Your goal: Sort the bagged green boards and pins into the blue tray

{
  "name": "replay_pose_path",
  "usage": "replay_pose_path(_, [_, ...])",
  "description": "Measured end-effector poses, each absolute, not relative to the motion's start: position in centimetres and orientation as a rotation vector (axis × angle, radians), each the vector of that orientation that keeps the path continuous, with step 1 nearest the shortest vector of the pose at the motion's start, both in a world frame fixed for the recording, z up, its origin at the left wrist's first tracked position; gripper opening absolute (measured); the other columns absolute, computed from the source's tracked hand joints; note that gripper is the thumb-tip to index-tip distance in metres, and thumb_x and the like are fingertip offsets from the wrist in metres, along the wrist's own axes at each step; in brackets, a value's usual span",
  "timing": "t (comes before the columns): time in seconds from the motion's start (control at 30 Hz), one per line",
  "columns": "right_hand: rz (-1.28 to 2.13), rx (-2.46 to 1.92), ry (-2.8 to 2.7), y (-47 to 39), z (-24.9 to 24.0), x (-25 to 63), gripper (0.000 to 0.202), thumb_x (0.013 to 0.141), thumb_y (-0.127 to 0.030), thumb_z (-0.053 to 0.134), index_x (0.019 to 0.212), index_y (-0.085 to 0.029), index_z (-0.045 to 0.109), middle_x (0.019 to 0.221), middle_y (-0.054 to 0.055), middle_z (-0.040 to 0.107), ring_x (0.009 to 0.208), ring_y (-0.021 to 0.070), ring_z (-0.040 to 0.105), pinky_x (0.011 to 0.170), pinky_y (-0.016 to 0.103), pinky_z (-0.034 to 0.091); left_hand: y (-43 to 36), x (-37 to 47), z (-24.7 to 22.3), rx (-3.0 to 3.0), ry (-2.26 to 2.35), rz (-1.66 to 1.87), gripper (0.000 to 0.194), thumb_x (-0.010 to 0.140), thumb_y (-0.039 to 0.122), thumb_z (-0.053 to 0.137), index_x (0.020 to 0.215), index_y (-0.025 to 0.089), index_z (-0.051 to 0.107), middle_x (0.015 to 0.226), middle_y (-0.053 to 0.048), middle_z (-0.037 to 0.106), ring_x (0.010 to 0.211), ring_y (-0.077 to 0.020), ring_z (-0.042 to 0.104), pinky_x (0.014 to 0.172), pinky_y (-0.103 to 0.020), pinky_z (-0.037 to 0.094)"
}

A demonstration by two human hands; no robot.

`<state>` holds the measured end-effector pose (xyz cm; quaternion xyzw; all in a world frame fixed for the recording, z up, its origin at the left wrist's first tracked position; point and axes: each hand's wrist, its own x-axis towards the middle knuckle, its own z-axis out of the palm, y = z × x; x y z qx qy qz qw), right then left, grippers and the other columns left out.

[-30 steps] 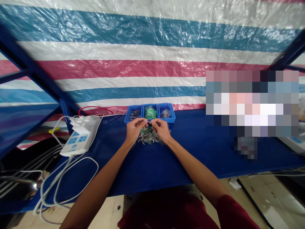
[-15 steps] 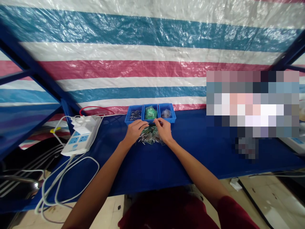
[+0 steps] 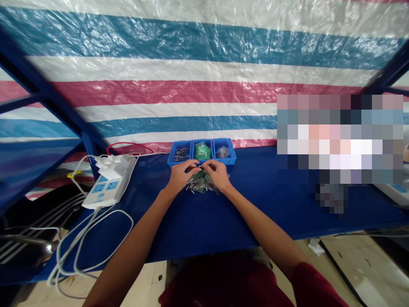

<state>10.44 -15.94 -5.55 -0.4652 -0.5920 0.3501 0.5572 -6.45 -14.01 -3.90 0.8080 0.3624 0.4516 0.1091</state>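
Observation:
My left hand (image 3: pixel 182 174) and my right hand (image 3: pixel 218 174) face each other over a mixed pile (image 3: pixel 202 183) of thin metal pieces, green bits and clear plastic bags. Fingers and thumb are pinched together on each hand, the fingertips nearly meeting. Something small and pale shows between them, too small to name. Just beyond stand three blue bins side by side: the left bin (image 3: pixel 170 159) has thin metal pins or screws, the middle bin (image 3: pixel 202 162) green packets (image 3: pixel 202 151), the right bin (image 3: pixel 230 161) a clear plastic bag (image 3: pixel 223 152).
On the left of the blue table (image 3: pixel 204 230) lies a white power strip (image 3: pixel 107 185) with plugged-in adapters (image 3: pixel 111 166) and looped white cables (image 3: pixel 78 243). A striped tarp (image 3: pixel 204 94) hangs behind. At the right, an area is blurred out.
The fingers of both hands have shifted slightly over the pile, and my left thumb now sits further from its index finger. The bins and pile look the same.

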Motion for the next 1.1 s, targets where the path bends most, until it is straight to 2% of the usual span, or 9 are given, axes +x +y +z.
replay_pose_path(0.2, [0.905,-1.085,-1.312,-15.9,-5.3,10.6,0.025,0.081,-0.041,0.058,0.077,-0.018,0.068,0.077,0.002,0.066,0.071,0.0161,0.057,0.066,0.027,0.045,-14.0,-6.5,-3.0,2.165,1.116,1.374,0.02,0.086,0.034,0.062,0.079,0.018,0.072,0.065,0.0,0.07,0.058,-0.0147,0.065,0.062,-0.025,0.052])
replay_pose_path(0.33, [0.77,-1.155,-1.316,-16.1,-4.9,10.9,0.031,0.086,-0.04,0.05,0.083,-0.017,0.07,0.075,0.002,0.065,0.065,0.0148,0.055,0.064,0.027,0.043,-12.6,-7.3,-1.8,2.0,1.419,1.891,0.023,0.091,0.035,0.055,0.092,0.018,0.071,0.08,-0.004,0.073,0.076,-0.0181,0.068,0.078,-0.031,0.051])
replay_pose_path(0.37, [0.735,-1.177,-1.316,-16.1,-4.9,11.0,0.03,0.086,-0.039,0.049,0.083,-0.017,0.07,0.075,0.002,0.066,0.065,0.0149,0.055,0.064,0.027,0.043,-12.1,-7.6,-1.6,2.034,1.495,1.919,0.024,0.092,0.034,0.053,0.094,0.018,0.071,0.085,-0.005,0.073,0.082,-0.0199,0.067,0.084,-0.034,0.049])
replay_pose_path(0.5, [0.597,-1.322,-1.434,-15.7,-4.7,11.9,0.024,0.086,-0.03,0.051,0.077,-0.018,0.07,0.074,0.002,0.067,0.066,0.0156,0.057,0.067,0.028,0.043,-10.8,-8.3,-2.1,2.48,1.597,1.353,0.019,0.089,0.032,0.058,0.084,0.019,0.071,0.096,-0.009,0.072,0.097,-0.0285,0.063,0.093,-0.046,0.041])
replay_pose_path(0.63, [0.481,-1.52,-1.86,-15.5,-4.3,12.8,0.007,0.077,-0.026,0.067,0.075,-0.02,0.07,0.076,0.003,0.067,0.071,0.0175,0.058,0.066,0.028,0.041,-11.5,-8.2,-3.5,2.589,1.489,1.129,0.022,0.092,0.031,0.051,0.095,0.02,0.07,0.103,-0.009,0.07,0.1,-0.0262,0.062,0.089,-0.041,0.044])
replay_pose_path(0.73, [0.422,-1.584,-2.067,-15.7,-4.0,12.8,0.016,0.074,-0.033,0.074,0.083,-0.02,0.072,0.084,0.006,0.067,0.077,0.0196,0.059,0.065,0.028,0.039,-12.4,-8.1,-3.8,2.612,1.274,0.993,0.026,0.094,0.032,0.047,0.096,0.02,0.07,0.099,-0.007,0.071,0.094,-0.0224,0.065,0.086,-0.035,0.047])
replay_pose_path(0.87, [0.357,-1.523,-2.119,-16.1,-4.1,12.2,0.019,0.081,-0.032,0.069,0.094,-0.019,0.071,0.089,0.006,0.066,0.081,0.0196,0.059,0.066,0.028,0.038,-12.6,-8.3,-4.0,2.671,1.108,0.67,0.026,0.09,0.037,0.053,0.095,0.02,0.072,0.095,-0.006,0.072,0.082,-0.0203,0.067,0.076,-0.031,0.051])
replay_pose_path(0.97, [0.345,-1.492,-2.053,-16.1,-4.4,11.9,0.013,0.085,-0.026,0.063,0.093,-0.018,0.07,0.087,0.005,0.066,0.08,0.018,0.059,0.067,0.027,0.038,-12.5,-8.6,-4.4,2.745,1.071,0.509,0.027,0.086,0.04,0.056,0.097,0.022,0.073,0.101,-0.006,0.072,0.091,-0.0221,0.067,0.081,-0.03,0.052])
replay_pose_path(1.1, [0.342,-1.464,-1.987,-16.0,-4.7,11.9,0.011,0.087,-0.024,0.059,0.09,-0.02,0.07,0.084,0.004,0.066,0.078,0.0174,0.059,0.068,0.027,0.039,-12.3,-8.6,-5.0,2.82,1.064,0.465,0.024,0.086,0.034,0.057,0.099,0.022,0.073,0.104,-0.006,0.072,0.097,-0.0229,0.066,0.085,-0.031,0.051])
